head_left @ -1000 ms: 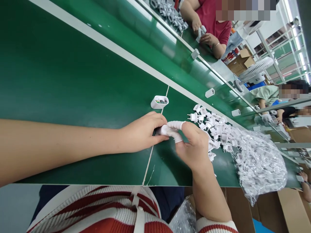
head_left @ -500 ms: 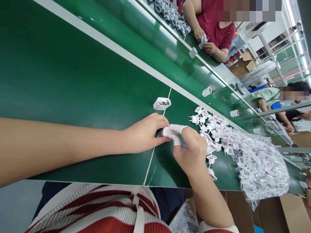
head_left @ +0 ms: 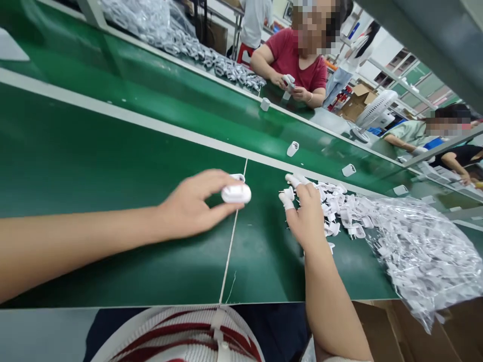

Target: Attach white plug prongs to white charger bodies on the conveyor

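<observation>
My left hand (head_left: pixel 202 203) is closed on a white charger housing (head_left: pixel 236 194), holding it over the green table with its rounded end toward me. A second white housing (head_left: pixel 237 177) shows partly behind it. My right hand (head_left: pixel 307 213), with white finger covers on thumb and fingers, is at the left edge of a heap of white plug heads (head_left: pixel 334 206). Its thumb and fingers are spread around one plug head (head_left: pixel 289 193) with metal pins; whether they touch it is unclear. The palm side of this hand is hidden.
A clear plastic bag (head_left: pixel 426 251) of plug heads lies right of the heap, overhanging the table edge. Beyond a white strip, several housings stand along the green belt (head_left: pixel 211 118). A co-worker in red (head_left: pixel 292 65) handles white parts opposite. A fan (head_left: pixel 377 110) stands behind.
My right hand has left the piece held with the left hand and moved right to the heap, its fingers opening. My left hand now holds the housing turned end-on. The view has shifted.
</observation>
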`<state>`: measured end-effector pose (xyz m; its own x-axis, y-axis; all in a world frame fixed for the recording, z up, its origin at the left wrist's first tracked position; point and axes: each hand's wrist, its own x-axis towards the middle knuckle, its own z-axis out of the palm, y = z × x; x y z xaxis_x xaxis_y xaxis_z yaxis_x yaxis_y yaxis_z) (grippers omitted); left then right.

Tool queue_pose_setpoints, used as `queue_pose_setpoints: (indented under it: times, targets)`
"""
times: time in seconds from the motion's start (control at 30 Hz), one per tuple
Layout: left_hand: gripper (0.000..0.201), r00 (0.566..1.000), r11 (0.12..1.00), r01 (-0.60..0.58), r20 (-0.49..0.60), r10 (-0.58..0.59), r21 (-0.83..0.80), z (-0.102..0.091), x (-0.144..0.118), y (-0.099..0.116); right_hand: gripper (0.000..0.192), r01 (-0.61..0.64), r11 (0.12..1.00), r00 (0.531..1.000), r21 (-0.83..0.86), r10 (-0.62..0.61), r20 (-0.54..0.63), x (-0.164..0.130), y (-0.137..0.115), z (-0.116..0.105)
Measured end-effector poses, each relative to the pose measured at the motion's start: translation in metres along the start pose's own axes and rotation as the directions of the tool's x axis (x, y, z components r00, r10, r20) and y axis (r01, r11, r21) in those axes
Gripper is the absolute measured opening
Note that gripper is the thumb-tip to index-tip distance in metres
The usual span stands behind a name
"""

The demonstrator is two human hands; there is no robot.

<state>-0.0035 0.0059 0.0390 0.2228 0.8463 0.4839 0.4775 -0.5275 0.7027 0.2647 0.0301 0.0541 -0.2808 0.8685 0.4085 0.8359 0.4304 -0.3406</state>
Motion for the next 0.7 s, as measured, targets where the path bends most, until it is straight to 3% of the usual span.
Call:
queue_pose_setpoints:
  times: [0.1, 0.17, 0.27, 0.33, 0.47, 0.53, 0.57, 0.63, 0.7]
  targets:
    - [0.033, 0.946, 0.97, 0.192, -0.29, -0.144, 0.146, -0.02, 0.047, -0.041, 0.05, -0.072, 0.917, 0.967, -0.393, 0.161, 0.199, 0.005, 0.014, 0.003]
    - [0.033, 0.894, 0.913, 0.364, -0.346, -0.286, 0.186, -0.029, 0.082, -0.08, 0.052, -0.076, 0.887, 0.943, -0.456, 0.213, 0.256, 0.006, 0.016, 0.008]
    - [0.032, 0.805, 0.797, 0.556, -0.394, -0.444, 0.235, -0.038, 0.123, -0.131, 0.054, -0.132, 0.902, 0.941, -0.411, 0.245, 0.235, 0.005, 0.016, 0.011]
    - [0.034, 0.769, 0.757, 0.607, -0.416, -0.485, 0.239, -0.041, 0.138, -0.15, 0.055, -0.18, 0.916, 0.938, -0.36, 0.27, 0.217, 0.005, 0.016, 0.01]
    - [0.066, 0.719, 0.725, 0.647, -0.505, -0.478, 0.235, -0.035, 0.132, -0.15, 0.046, -0.265, 0.953, 0.959, -0.147, 0.277, 0.067, 0.003, 0.016, 0.007]
    - [0.072, 0.74, 0.763, 0.595, -0.544, -0.396, 0.252, -0.025, 0.113, -0.136, 0.036, -0.258, 0.952, 0.964, 0.164, 0.264, -0.015, 0.004, 0.013, 0.009]
    - [0.068, 0.782, 0.809, 0.528, -0.518, -0.346, 0.257, -0.018, 0.1, -0.127, 0.034, -0.248, 0.898, 0.962, 0.363, 0.273, -0.019, 0.004, 0.011, 0.01]
    - [0.061, 0.907, 0.917, 0.335, -0.336, -0.253, 0.216, -0.004, 0.074, -0.108, 0.033, -0.276, 0.641, 0.947, 0.717, 0.307, 0.09, 0.005, 0.006, 0.012]
    - [0.075, 0.968, 0.958, 0.242, -0.11, -0.227, 0.154, 0.01, 0.052, -0.09, 0.033, -0.375, 0.298, 0.91, 0.878, 0.301, 0.286, 0.007, 0.001, 0.012]
